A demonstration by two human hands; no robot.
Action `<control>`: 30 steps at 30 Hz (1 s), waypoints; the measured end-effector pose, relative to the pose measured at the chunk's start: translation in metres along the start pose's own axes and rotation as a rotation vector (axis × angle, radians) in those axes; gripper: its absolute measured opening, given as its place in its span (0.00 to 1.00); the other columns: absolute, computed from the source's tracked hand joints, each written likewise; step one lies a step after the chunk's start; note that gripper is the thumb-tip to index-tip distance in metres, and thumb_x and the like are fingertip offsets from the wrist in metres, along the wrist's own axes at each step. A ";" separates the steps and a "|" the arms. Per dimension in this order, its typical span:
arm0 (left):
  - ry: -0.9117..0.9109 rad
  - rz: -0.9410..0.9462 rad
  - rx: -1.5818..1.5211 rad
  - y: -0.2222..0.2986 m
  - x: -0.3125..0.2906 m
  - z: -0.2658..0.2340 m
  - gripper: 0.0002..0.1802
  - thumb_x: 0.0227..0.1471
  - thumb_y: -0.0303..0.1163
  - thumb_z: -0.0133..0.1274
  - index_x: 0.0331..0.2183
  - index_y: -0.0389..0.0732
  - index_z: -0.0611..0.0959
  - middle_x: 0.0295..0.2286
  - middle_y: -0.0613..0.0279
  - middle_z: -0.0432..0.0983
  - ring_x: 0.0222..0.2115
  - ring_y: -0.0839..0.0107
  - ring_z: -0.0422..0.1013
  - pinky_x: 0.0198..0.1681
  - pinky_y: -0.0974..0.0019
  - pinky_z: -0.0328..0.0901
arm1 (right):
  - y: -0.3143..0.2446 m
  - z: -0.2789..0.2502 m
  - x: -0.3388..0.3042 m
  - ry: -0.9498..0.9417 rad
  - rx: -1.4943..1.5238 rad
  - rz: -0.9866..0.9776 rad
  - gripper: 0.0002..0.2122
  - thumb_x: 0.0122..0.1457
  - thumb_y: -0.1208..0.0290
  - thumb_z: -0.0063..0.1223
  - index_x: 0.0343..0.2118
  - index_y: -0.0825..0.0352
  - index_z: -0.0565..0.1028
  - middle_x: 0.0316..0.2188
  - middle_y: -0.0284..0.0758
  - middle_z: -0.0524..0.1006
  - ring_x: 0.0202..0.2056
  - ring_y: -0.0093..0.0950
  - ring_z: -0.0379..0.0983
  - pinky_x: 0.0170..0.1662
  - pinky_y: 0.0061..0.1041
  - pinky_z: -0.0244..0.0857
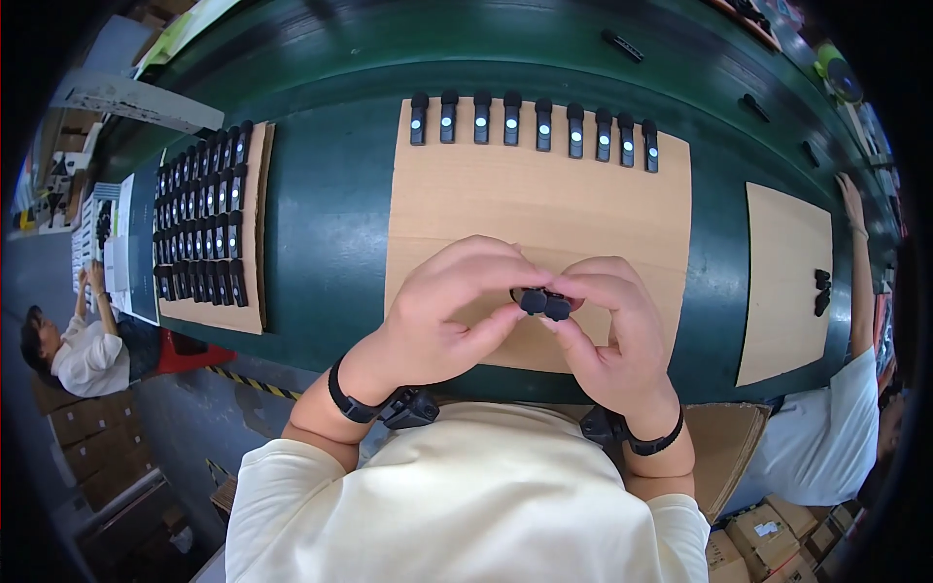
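Note:
Over the near half of a cardboard sheet, my left hand and my right hand meet, fingertips pinched together. Between them are two small black clip-on microphones, side by side, with dark foam heads toward me. The left microphone is in my left thumb and fingers; the right microphone is in my right. Their bodies are mostly hidden by my fingers. Along the sheet's far edge lies a row of several similar black microphones, each with a foam head and a pale round spot.
On the left, another cardboard piece carries several rows of black microphones. At right, a cardboard sheet holds a few dark pieces. More microphones lie on the green bench beyond. Co-workers sit on both sides.

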State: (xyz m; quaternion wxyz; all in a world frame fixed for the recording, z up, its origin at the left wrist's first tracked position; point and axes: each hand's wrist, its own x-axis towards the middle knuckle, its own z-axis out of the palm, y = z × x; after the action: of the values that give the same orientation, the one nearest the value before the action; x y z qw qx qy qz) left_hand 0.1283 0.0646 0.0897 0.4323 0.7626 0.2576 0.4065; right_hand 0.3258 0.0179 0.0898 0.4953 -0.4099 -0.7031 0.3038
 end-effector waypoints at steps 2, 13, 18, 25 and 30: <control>-0.027 0.007 0.056 0.000 0.000 -0.006 0.15 0.42 0.17 0.58 0.37 0.34 0.82 0.35 0.53 0.79 0.38 0.60 0.75 0.52 0.53 0.68 | 0.003 -0.003 -0.002 -0.041 -0.094 -0.028 0.16 0.49 0.86 0.58 0.42 0.71 0.70 0.36 0.40 0.75 0.36 0.29 0.72 0.38 0.25 0.68; 0.088 0.123 0.803 -0.053 0.010 -0.085 0.11 0.40 0.21 0.60 0.31 0.39 0.79 0.34 0.59 0.79 0.35 0.59 0.75 0.39 0.60 0.69 | 0.014 -0.006 -0.028 -0.032 -0.005 0.392 0.12 0.56 0.87 0.52 0.42 0.69 0.67 0.41 0.40 0.76 0.43 0.27 0.73 0.46 0.24 0.65; -0.028 0.159 0.938 -0.066 0.001 -0.093 0.09 0.40 0.23 0.61 0.29 0.40 0.79 0.36 0.60 0.78 0.38 0.60 0.74 0.41 0.59 0.68 | 0.034 -0.006 -0.037 -0.004 0.110 0.509 0.12 0.57 0.88 0.48 0.41 0.67 0.64 0.42 0.40 0.75 0.46 0.27 0.72 0.49 0.24 0.64; -0.091 0.140 0.943 -0.073 -0.005 -0.093 0.08 0.40 0.24 0.60 0.28 0.41 0.79 0.38 0.60 0.77 0.39 0.59 0.74 0.41 0.60 0.69 | 0.045 -0.007 -0.042 0.012 0.263 0.604 0.11 0.58 0.88 0.47 0.41 0.66 0.63 0.43 0.40 0.75 0.47 0.27 0.71 0.50 0.24 0.63; -0.080 0.106 0.942 -0.076 -0.001 -0.094 0.08 0.40 0.24 0.60 0.28 0.40 0.79 0.38 0.59 0.77 0.39 0.59 0.74 0.41 0.60 0.69 | 0.043 -0.005 -0.039 0.018 0.304 0.625 0.11 0.58 0.87 0.47 0.40 0.66 0.63 0.43 0.40 0.75 0.46 0.26 0.71 0.49 0.23 0.63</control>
State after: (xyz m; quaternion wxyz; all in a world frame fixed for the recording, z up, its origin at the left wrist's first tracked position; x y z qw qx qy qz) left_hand 0.0454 0.1434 0.0509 0.0277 0.9027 0.3579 0.2374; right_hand 0.3491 0.0040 0.0384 0.4399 -0.5294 -0.4861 0.5385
